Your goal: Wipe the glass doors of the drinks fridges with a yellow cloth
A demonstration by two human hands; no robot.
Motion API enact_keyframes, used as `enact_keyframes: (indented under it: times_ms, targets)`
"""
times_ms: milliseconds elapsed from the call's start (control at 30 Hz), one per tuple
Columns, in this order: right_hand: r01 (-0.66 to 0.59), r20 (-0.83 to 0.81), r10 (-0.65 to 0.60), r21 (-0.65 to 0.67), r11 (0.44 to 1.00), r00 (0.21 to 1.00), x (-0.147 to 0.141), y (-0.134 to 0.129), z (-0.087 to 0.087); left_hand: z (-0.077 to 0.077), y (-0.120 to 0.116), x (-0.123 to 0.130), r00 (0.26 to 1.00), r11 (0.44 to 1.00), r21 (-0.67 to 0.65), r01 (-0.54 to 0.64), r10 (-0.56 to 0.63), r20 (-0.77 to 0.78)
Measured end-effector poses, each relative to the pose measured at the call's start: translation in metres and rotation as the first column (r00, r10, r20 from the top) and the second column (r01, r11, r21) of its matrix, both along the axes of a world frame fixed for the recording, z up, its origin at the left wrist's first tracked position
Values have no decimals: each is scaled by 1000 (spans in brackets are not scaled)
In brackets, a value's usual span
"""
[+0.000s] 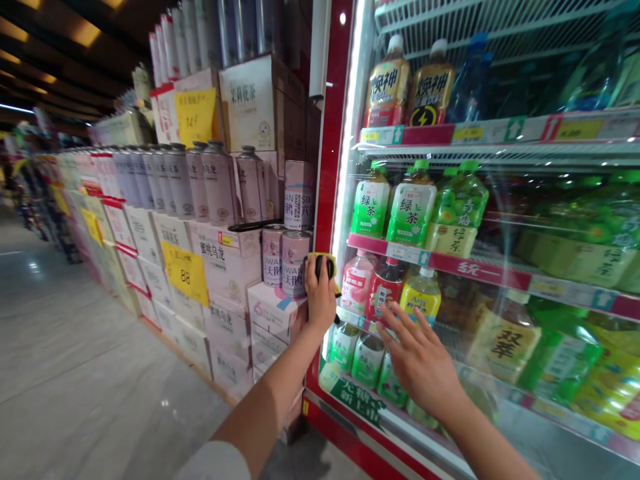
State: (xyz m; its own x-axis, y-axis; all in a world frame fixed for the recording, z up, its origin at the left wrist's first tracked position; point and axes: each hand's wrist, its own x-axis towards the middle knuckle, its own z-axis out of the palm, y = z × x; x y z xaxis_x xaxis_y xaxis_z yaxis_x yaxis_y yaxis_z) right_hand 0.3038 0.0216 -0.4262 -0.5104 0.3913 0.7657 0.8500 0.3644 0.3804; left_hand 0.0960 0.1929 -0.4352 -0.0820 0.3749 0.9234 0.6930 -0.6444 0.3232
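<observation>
My left hand [321,301] is closed around a yellow-and-black tape measure [330,264], with a dark strap hanging below it. It is held against or close to the red frame [320,360] of a drinks fridge, beside two pink cans [295,257]. Fingers spread, my right hand [423,363] is raised in front of the fridge's glass door, holding nothing. Whether it touches the glass I cannot tell. Behind it stand a red-labelled bottle [385,283] and a yellow-labelled bottle [423,293] on a shelf.
Green tea bottles [413,207] and energy drink bottles [387,83] fill upper fridge shelves. To the left, stacked cartons [225,267] carry rows of tall cans [217,180] and yellow price signs [185,272]. A grey tiled floor [90,360] runs alongside.
</observation>
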Motion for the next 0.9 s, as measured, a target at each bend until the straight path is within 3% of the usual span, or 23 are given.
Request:
enact_keyframes:
  times_ms: [67, 133, 300, 367, 500, 567, 633, 700, 767, 833, 900]
  targets:
    - [15, 27, -15, 0, 1000, 1000, -15, 16, 0, 25, 5, 4, 1000, 999, 48, 11, -10, -12]
    - [49, 40, -49, 5, 999, 998, -21, 32, -1, 23, 5, 8, 999, 998, 61, -11, 13, -31]
    - [44, 116, -46, 17, 999, 992, -10, 50, -13, -52, -3, 0, 987, 997, -12, -80, 78, -141]
    - [25, 146, -27, 18, 1000, 989, -1, 47, -14, -61, -6, 2, 992, 995, -52, -82, 77, -101]
    - [72, 79, -74, 32, 997, 994, 16, 36, -3, -33, -22, 32, 993, 993, -90, -77, 84, 84]
    - [95, 36, -96, 36, 995, 995, 24, 31, 0, -27, -33, 49, 997, 994, -83, -67, 71, 41]
    - [95, 30, -96, 36, 995, 995, 32, 28, -3, -38, -42, 54, 990, 999, -31, -41, 36, -135]
    - [70, 63, -72, 31, 997, 995, 41, 24, -12, -57, -45, 46, 931, 998, 63, 26, -1, -366]
    - [26, 117, -28, 17, 1000, 993, 51, 19, -20, -67, -42, 34, 884, 996, 68, 49, -12, -467]
    - [-27, 152, 27, 2, 1000, 988, 61, 12, -21, -56, -36, 29, 931, 1000, 2, -11, 11, -366]
    - [-58, 139, 58, -5, 998, 989, 70, 5, -16, -30, -34, 38, 992, 994, -72, -76, 68, -108]
